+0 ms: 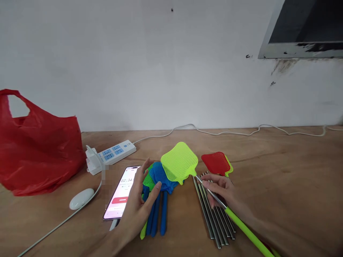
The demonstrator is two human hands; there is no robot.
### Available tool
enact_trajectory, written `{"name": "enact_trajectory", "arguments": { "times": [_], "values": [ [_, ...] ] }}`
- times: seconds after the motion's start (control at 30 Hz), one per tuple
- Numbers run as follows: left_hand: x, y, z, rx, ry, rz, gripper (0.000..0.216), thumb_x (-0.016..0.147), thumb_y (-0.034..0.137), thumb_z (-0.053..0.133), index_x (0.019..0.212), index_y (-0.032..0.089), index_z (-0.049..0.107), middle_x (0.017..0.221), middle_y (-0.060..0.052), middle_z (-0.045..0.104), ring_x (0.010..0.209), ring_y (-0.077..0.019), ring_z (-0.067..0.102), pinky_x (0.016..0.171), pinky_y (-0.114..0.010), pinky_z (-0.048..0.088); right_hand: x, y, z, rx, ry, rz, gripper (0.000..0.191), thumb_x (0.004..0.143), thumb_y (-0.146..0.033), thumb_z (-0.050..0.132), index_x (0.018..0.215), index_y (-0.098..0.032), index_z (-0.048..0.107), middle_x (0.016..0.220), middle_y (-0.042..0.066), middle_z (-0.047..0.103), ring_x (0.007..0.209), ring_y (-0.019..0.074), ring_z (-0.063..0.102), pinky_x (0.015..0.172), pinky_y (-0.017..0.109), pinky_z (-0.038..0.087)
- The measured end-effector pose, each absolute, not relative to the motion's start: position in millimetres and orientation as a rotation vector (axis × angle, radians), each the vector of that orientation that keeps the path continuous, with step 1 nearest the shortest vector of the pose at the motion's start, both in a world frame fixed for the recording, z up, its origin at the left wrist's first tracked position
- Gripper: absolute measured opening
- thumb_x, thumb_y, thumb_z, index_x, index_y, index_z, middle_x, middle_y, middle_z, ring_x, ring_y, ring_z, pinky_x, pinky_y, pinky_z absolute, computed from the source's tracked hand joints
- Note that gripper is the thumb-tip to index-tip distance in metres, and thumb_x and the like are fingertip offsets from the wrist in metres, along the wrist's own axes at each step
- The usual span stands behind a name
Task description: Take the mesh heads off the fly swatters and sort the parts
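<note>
My right hand (223,194) pinches the thin metal rod of a yellow-green fly swatter (179,162), whose mesh head lies tilted on the table and whose green grip (248,233) runs toward the lower right. My left hand (139,207) hovers with fingers spread over a pile of blue and green swatters (158,182), holding nothing. Under my right hand lies a row of several bare metal rods (217,223). A red swatter head (215,162) rests behind them on another yellow-green one.
A phone (120,194) with a lit timer screen lies left of the pile. A white power strip (111,155), a white mouse (81,198) and a red plastic bag (37,146) sit at the left. Cables (227,132) run along the wall.
</note>
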State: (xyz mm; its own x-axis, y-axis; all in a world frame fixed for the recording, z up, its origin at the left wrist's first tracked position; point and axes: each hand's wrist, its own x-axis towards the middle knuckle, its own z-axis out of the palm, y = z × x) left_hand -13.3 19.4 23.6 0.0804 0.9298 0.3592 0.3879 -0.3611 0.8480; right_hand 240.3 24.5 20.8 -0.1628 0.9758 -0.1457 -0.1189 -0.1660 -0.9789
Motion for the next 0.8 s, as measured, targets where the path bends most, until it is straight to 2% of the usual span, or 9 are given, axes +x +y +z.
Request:
{"name": "enact_trajectory", "arguments": {
  "times": [0.17,0.27,0.4,0.47,0.53,0.6,0.8],
  "values": [
    [-15.7,21.5,22.0,1.819,1.343,1.242,0.045,0.099,0.044,0.051,0.142,0.031,0.04,0.146,-0.007,0.049,0.14,-0.0289,0.042,0.114,-0.052,0.036,242.6,24.2,28.8,-1.047,-0.791,1.511,0.037,0.07,-0.048,0.081,0.075,-0.019,0.06,0.059,-0.004,0.061,0.043,0.0054,0.035,0.038,0.016,0.024],
    [-16.4,21.7,22.3,1.862,1.336,1.22,0.033,0.099,0.043,0.051,0.129,0.029,0.052,0.135,-0.006,0.059,0.133,-0.029,0.049,0.109,-0.048,0.042,243.6,25.3,27.8,-0.955,-0.656,1.581,0.032,0.069,-0.041,0.083,0.074,-0.019,0.061,0.069,-0.001,0.066,0.049,0.0067,0.042,0.042,0.017,0.036],
    [-14.8,19.7,24.3,1.965,1.253,1.084,0.024,0.1,0.043,0.049,0.109,0.027,0.064,0.105,-0.005,0.07,0.104,-0.0268,0.066,0.093,-0.044,0.053,244.6,28.2,20.1,-0.905,-0.557,1.639,0.023,0.072,-0.032,0.083,0.076,-0.019,0.066,0.083,0.003,0.073,0.065,0.0101,0.057,0.062,0.019,0.05],
    [-13.1,18.1,25.0,2.048,1.197,0.973,0.023,0.1,0.041,0.048,0.101,0.026,0.066,0.095,-0.004,0.072,0.098,-0.0258,0.067,0.099,-0.048,0.049,244.3,28.1,17.6,-0.879,-0.57,1.666,0.019,0.075,-0.031,0.083,0.078,-0.018,0.069,0.089,0.005,0.075,0.073,0.0117,0.061,0.07,0.021,0.051],
    [-11.0,16.3,25.9,2.127,1.158,0.878,0.022,0.1,0.038,0.05,0.096,0.027,0.068,0.093,-0.002,0.073,0.1,-0.0251,0.066,0.109,-0.053,0.04,243.7,27.1,16.9,-0.848,-0.597,1.683,0.019,0.076,-0.032,0.083,0.081,-0.018,0.072,0.094,0.007,0.076,0.08,0.0137,0.063,0.075,0.023,0.052],
    [-8.7,14.3,27.3,2.179,1.136,0.815,0.019,0.098,0.035,0.052,0.094,0.027,0.069,0.092,-0.001,0.073,0.098,-0.0241,0.067,0.113,-0.055,0.036,243.1,25.6,17.0,-0.833,-0.616,1.697,0.019,0.077,-0.033,0.082,0.085,-0.018,0.074,0.097,0.008,0.075,0.084,0.0151,0.064,0.077,0.025,0.051],
    [-5.0,8.1,30.4,2.274,1.069,0.742,0.013,0.093,0.034,0.059,0.092,0.026,0.069,0.09,-0.003,0.071,0.093,-0.0243,0.067,0.105,-0.054,0.046,242.0,23.3,14.8,-0.768,-0.691,1.719,0.017,0.078,-0.031,0.083,0.09,-0.02,0.079,0.103,0.005,0.073,0.094,0.016,0.063,0.086,0.027,0.048]
  ]
}}
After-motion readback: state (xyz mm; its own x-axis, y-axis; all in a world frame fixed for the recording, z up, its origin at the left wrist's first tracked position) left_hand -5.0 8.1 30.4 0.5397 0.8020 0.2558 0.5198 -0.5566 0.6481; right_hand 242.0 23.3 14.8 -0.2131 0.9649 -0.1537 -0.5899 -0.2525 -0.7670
